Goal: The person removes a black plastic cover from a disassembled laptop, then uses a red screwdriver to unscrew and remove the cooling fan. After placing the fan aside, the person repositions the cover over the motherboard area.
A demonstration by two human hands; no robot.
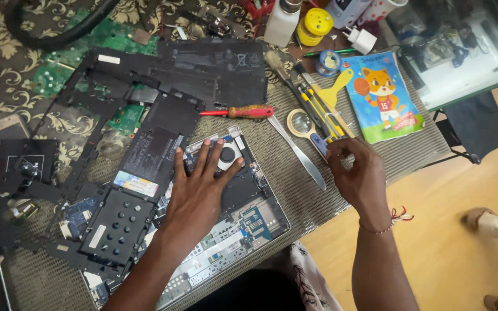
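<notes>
pressing flat: left hand (198,187), fingers spread and released, palm down on the opened laptop (243,216), grasping nothing.
fingertips: they reach the round cooling fan (227,154), a pale disc with a dark hub set in the laptop's upper part.
right hand: right hand (358,175) curled over the table edge, fingertips pinched near a small pale piece by the tools; i cannot tell whether it truly grips it.
laptop: lies open-bellied near the front edge of the table, silvery metal frame, blue circuit board patches, matte black plastic.
black cover: bottom cover panel (145,124), thin angular black plastic with cut-outs, lying tilted just left of the hand and overlapping the laptop.
screwdriver: screwdriver (243,112) with a mottled red-orange handle, lying flat above the fan.
blade: long slim metal blade (298,152), shiny, lying diagonally between the two hands.
magnifier: round magnifying glass (301,122) with a yellowish rim, beside yellow-handled tools.
booklet: glossy blue booklet (383,98) with a cartoon cat, flat on the right.
surface: woven ribbed mat (295,184), grey-beige, over a patterned cloth.
</notes>
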